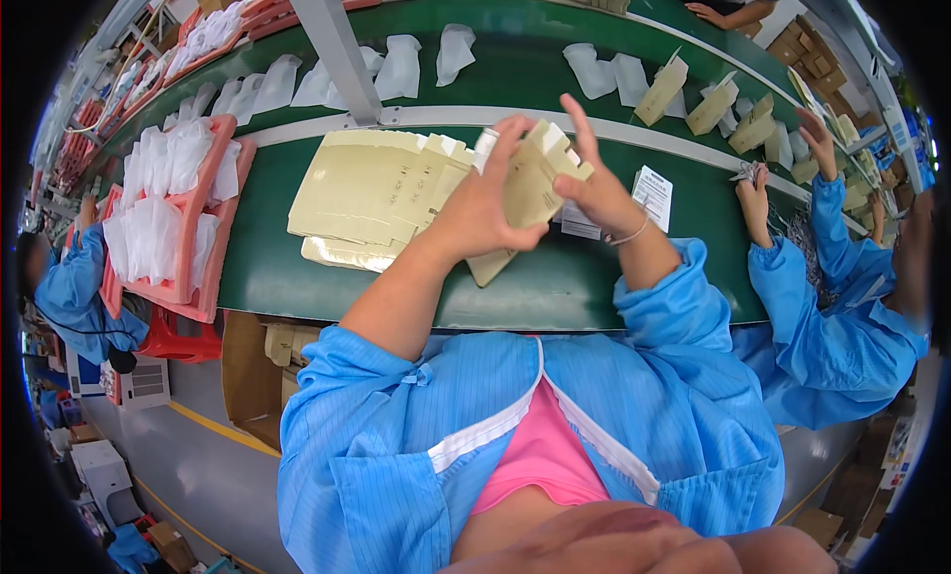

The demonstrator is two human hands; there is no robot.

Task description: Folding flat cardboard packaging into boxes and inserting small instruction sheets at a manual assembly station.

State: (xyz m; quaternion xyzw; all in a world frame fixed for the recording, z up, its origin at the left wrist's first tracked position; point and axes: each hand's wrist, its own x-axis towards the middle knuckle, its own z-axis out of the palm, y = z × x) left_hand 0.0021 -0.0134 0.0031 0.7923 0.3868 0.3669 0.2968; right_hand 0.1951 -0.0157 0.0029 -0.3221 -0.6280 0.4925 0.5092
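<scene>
A pale yellow carton, partly folded with notched flaps at its upper end, is held up between my two hands over the green work surface. My left hand grips its left side, thumb low and fingers over the top. On the right side, my right hand presses its thumb against the carton near the flaps, while one finger points upward. Just left of my hands lies a pile of flat carton blanks. White printed leaflets rest by my right wrist, partly covered by it.
Pink trays of white-wrapped items stand at the left. Beyond a metal rail, a green conveyor carries white pouches and upright cartons. A metal post rises ahead. Co-workers in blue sleeves work close on the right.
</scene>
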